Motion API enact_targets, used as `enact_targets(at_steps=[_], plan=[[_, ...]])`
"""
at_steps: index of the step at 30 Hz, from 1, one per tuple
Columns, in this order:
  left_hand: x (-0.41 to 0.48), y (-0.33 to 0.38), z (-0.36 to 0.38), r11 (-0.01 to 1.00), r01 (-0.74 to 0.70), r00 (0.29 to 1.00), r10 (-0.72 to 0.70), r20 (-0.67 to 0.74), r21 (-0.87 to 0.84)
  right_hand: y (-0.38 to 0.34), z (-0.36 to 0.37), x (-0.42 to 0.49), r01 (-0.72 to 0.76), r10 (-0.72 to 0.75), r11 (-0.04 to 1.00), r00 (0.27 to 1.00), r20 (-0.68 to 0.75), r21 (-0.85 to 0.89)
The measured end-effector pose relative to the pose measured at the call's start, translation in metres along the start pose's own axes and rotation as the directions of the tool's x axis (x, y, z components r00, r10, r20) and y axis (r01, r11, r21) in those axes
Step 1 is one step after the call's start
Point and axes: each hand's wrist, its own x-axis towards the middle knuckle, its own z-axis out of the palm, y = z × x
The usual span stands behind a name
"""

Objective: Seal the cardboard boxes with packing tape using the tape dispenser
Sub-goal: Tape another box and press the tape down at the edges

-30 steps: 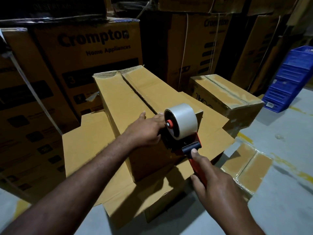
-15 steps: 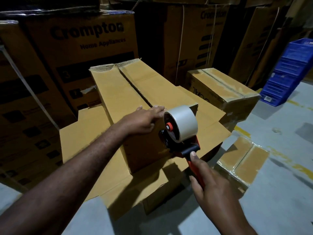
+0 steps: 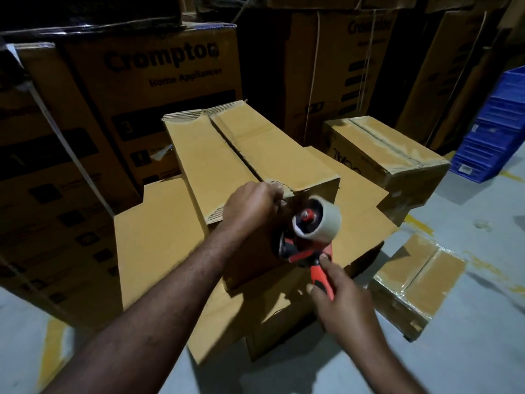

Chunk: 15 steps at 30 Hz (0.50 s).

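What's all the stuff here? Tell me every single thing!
open-seam box: one, brown, middle, on the flat cardboard.
flat cardboard: some sheets, brown, under that box.
rear taped box: one, brown, behind on the right.
low taped box: one, brown, on the floor at right.
printed cartons: several, brown with black print, stacked behind.
crates: a stack, blue, far right.
tape dispenser: one, red and black, at the open-seam box's near end.
tape roll: one, pale, on the dispenser.
left hand: one, at the box's near top edge, fingers curled.
right hand: one, grips the dispenser's handle.
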Motion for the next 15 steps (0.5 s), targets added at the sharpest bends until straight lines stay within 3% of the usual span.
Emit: enact_targets(at_steps=[4, 7, 11, 15], plan=[[-0.003, 0.004, 0.013, 0.994, -0.056, 0.986, 0.069, -0.151, 0.089, 0.008, 0.004, -0.001, -0.091, 0.093, 0.993, 0.995, -0.021, 0.071], [0.005, 0.002, 0.022, 0.972, -0.155, 0.972, 0.183, -0.148, 0.179, 0.005, -0.006, 0.002, -0.111, 0.121, 0.979, 0.991, -0.050, 0.173], [0.008, -0.016, 0.021, 0.932, -0.265, 0.945, 0.302, -0.124, 0.248, -0.019, -0.043, -0.002, -0.046, 0.092, 0.964, 0.982, -0.166, 0.262], [0.005, -0.037, 0.004, 0.897, -0.380, 0.904, 0.412, -0.116, 0.225, -0.044, -0.085, -0.010, 0.112, -0.030, 0.952, 0.960, -0.277, 0.285]])
